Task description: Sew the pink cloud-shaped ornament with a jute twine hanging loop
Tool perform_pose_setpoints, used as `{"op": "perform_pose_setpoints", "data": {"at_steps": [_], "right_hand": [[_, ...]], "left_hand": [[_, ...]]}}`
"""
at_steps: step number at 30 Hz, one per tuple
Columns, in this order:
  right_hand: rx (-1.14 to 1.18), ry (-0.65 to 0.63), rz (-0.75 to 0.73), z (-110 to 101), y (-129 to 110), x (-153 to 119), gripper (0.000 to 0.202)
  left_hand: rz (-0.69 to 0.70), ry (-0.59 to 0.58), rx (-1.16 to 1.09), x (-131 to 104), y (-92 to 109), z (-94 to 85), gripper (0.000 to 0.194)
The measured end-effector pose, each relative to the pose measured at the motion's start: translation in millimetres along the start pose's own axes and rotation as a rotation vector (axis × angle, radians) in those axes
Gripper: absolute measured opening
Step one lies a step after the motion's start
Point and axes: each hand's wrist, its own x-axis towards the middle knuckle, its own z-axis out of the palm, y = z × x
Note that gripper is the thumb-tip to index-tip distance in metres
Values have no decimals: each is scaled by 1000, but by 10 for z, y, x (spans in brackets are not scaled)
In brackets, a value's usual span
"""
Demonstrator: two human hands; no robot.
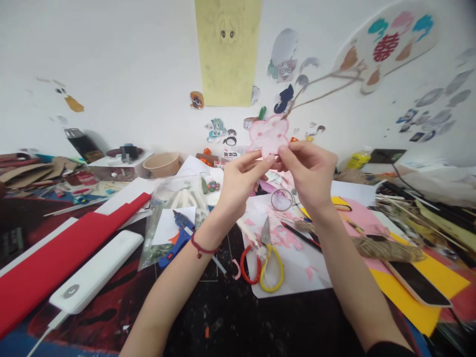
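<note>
Raised over the table, a pink flower-shaped cutout (269, 134) with small pink spots is pinched at its lower edge by both hands. My left hand (241, 181) has thumb and fingers closed on its lower left part. My right hand (310, 171) grips the lower right, close to the left fingertips. Brown twine (323, 79) runs from the cutout's top toward the upper right. Below the hands lie scissors (266, 263) with one red and one yellow handle, on white paper (297, 280) scattered with pink scraps. A metal ring (281, 199) is near them.
A blue glue gun (179, 243), a white power bank (96, 272) and red card (70, 248) lie to the left. On the right are a twine bundle (388, 249), a phone (418, 283) and yellow paper (442, 270). A beige bowl (161, 164) stands by the wall.
</note>
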Motion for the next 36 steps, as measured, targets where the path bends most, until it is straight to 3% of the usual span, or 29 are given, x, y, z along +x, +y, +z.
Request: {"op": "perform_pose_setpoints", "data": {"at_steps": [2,6,13,25,31,36], "right_hand": [[-10,-23,-20,-70,52,49,22],[-68,-126,8,-196,126,132,26],[-89,-190,65,-245,173,164,30],[53,-246,157,-210,293,153,22],[82,-244,182,-220,284,151,17],[77,-316,179,-247,265,152,20]], "left_hand": [[10,-25,99,57,24,-71,34],[103,33,201,166,75,-222,33],[330,107,401,201,35,-301,7],[359,163,442,232,-62,-303,4],[325,63,448,240,-61,-318,12],[299,55,464,214,-61,-292,16]]}}
